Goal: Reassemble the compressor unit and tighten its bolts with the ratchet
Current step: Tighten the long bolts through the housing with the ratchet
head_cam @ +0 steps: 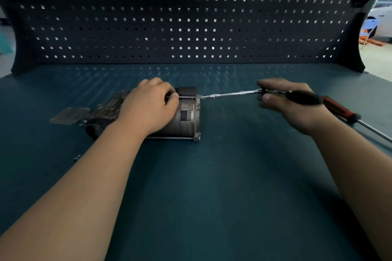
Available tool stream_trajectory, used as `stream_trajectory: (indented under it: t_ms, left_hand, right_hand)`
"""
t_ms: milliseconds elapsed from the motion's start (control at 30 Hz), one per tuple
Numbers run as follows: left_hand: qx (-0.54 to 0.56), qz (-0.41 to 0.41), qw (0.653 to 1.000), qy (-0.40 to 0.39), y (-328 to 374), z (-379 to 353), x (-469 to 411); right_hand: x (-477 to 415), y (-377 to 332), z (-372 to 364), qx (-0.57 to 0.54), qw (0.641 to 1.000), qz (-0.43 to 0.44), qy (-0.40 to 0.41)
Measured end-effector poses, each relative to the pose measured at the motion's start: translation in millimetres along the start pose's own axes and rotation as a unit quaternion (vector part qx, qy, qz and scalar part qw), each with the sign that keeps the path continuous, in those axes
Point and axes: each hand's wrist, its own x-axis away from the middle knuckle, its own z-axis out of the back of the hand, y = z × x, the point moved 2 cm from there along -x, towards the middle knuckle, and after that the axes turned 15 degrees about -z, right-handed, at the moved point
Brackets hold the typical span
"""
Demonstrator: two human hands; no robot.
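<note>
Compressor unit (186, 119), grimy grey cylinder on its side, lies in left hand (148, 104) grip; right hand (284, 111) grip pinches ratchet (231, 93).

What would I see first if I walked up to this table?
Your eye goes to the middle of the dark teal workbench, where the left hand holds a grey drum-shaped metal compressor unit lying on its side. The right hand grips a shiny chrome ratchet with a black handle, its tip meeting the unit's end plate. Behind stands a big dark pegboard full of little square holes.
</note>
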Motion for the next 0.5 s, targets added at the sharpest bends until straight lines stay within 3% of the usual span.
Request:
stream_trajectory:
  t_ms: [200,500]
  left_hand:
    - [-0.034,0.020,0.999,0.016,5,-6,1]
    - [-0.047,0.026,0.998,0.024,6,-7,3]
  right_hand:
    - [-4,3,7,-0.121,0.991,-0.012,-0.058]
    - [7,-12,4,-0.024,0.998,-0.017,0.052]
